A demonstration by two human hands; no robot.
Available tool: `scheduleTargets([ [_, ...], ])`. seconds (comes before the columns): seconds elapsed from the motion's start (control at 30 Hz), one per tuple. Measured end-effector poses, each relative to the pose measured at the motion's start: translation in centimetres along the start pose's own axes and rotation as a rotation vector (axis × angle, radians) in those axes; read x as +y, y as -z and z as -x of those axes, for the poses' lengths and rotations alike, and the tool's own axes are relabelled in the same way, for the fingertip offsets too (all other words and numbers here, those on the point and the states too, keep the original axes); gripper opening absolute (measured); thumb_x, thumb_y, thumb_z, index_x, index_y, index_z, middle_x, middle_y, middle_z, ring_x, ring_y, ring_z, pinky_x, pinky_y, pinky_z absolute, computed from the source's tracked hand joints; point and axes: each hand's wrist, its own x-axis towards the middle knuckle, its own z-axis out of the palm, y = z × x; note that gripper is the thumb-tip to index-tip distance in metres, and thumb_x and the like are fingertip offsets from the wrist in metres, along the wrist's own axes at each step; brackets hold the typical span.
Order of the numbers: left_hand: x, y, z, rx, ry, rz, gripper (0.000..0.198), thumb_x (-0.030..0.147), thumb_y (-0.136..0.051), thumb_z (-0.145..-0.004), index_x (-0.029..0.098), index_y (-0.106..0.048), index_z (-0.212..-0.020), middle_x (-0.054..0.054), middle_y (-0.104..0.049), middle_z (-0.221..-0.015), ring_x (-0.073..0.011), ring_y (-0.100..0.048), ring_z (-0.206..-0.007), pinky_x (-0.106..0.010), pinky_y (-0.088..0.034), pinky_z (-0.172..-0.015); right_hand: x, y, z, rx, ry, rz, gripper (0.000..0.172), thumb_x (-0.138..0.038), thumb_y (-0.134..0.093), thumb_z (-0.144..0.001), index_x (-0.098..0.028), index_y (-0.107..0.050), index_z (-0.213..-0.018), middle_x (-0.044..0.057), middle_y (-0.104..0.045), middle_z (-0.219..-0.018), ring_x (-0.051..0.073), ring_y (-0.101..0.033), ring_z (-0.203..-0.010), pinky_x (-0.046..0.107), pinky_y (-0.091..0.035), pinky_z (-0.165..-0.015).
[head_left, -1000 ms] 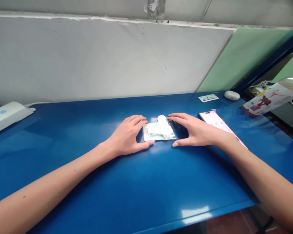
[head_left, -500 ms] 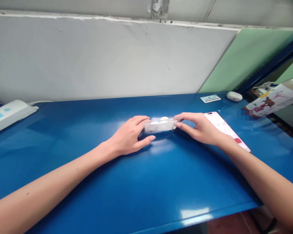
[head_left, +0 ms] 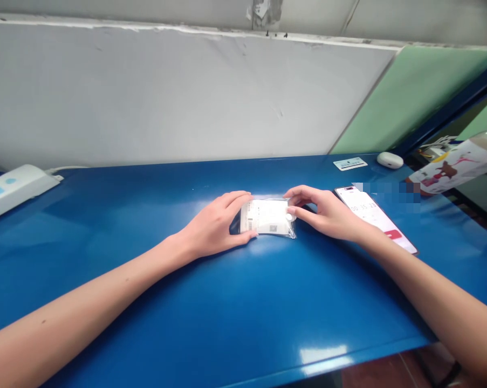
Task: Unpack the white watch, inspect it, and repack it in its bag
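Note:
A small clear plastic packet with a white printed label [head_left: 263,215] is held low over the middle of the blue table, its printed face turned toward me. Dark square and bar-like marks show on the label. My left hand [head_left: 219,223] grips its left end, with the thumb along the near edge and the fingers at the far edge. At the other end, the thumb and forefinger of my right hand [head_left: 322,213] close on the upper right corner. A small white round piece [head_left: 289,217] shows just under that thumb; I cannot tell whether it is inside the packet.
Beside my right wrist a phone [head_left: 375,215] lies with its screen lit. A card [head_left: 350,164] and a white rounded case [head_left: 389,160] are at the back right, near a tilted bottle [head_left: 457,164]. A white power strip [head_left: 19,188] lies far left on the blue table [head_left: 235,318].
The packet has turned from nearly edge-on to showing its printed face. My left thumb has come onto its near edge, and my right hand has shifted slightly left.

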Motion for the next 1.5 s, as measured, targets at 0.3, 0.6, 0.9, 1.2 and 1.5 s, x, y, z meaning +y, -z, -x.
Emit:
scheduleTargets([
  [0.3, 0.0, 0.2, 0.0, -0.041, 0.038, 0.005, 0.059, 0.050, -0.069, -0.087, 0.015, -0.057, -0.133, -0.018, -0.061, -0.132, -0.0326, -0.058, -0.123, -0.048, -0.051, -0.102, 0.6, 0.9, 0.6, -0.187, 0.074, 0.296, 0.075, -0.061, -0.069, -0.083, -0.024, -0.050, -0.145, 0.015, -0.046, -0.154, 0.037, -0.043, -0.143, 0.056, -0.042, -0.113],
  [0.6, -0.1, 0.2, -0.3, -0.077, 0.033, -0.002, 0.057, 0.051, -0.068, -0.088, 0.013, -0.061, -0.130, -0.018, -0.061, -0.127, -0.0327, -0.055, -0.121, -0.048, -0.050, -0.102, 0.5, 0.8, 0.5, -0.241, 0.064, 0.423, 0.085, -0.068, -0.059, -0.086, -0.016, -0.045, -0.151, 0.020, -0.037, -0.160, 0.038, -0.033, -0.149, 0.060, -0.036, -0.116],
  [0.9, -0.1, 0.3, -0.3, -0.078, 0.042, -0.009, 0.053, 0.053, -0.067, -0.087, 0.018, -0.065, -0.127, -0.015, -0.061, -0.122, -0.0320, -0.055, -0.117, -0.047, -0.051, -0.099, 0.3, 0.6, 0.5, -0.235, 0.079, 0.460, 0.086, -0.071, -0.058, -0.086, -0.015, -0.046, -0.151, 0.021, -0.039, -0.159, 0.040, -0.036, -0.147, 0.060, -0.038, -0.115],
  [1.2, -0.1, 0.2, -0.3, -0.048, 0.021, -0.042, 0.057, 0.052, -0.069, -0.086, 0.011, -0.062, -0.125, -0.019, -0.060, -0.124, -0.0338, -0.054, -0.120, -0.049, -0.050, -0.100, 0.2, 0.7, 0.5, -0.252, 0.061, 0.465, 0.087, -0.070, -0.057, -0.087, -0.015, -0.044, -0.152, 0.020, -0.037, -0.161, 0.038, -0.035, -0.148, 0.058, -0.037, -0.116],
  [1.5, 0.0, 0.3, -0.3, -0.001, 0.064, -0.115, 0.073, 0.061, -0.074, -0.075, 0.010, -0.060, -0.125, -0.023, -0.058, -0.133, -0.0404, -0.051, -0.127, -0.056, -0.045, -0.107, 0.8, 1.2, 0.7, -0.283, 0.023, 0.445, 0.085, -0.067, -0.055, -0.089, -0.015, -0.039, -0.155, 0.016, -0.033, -0.163, 0.036, -0.034, -0.149, 0.053, -0.037, -0.119],
])
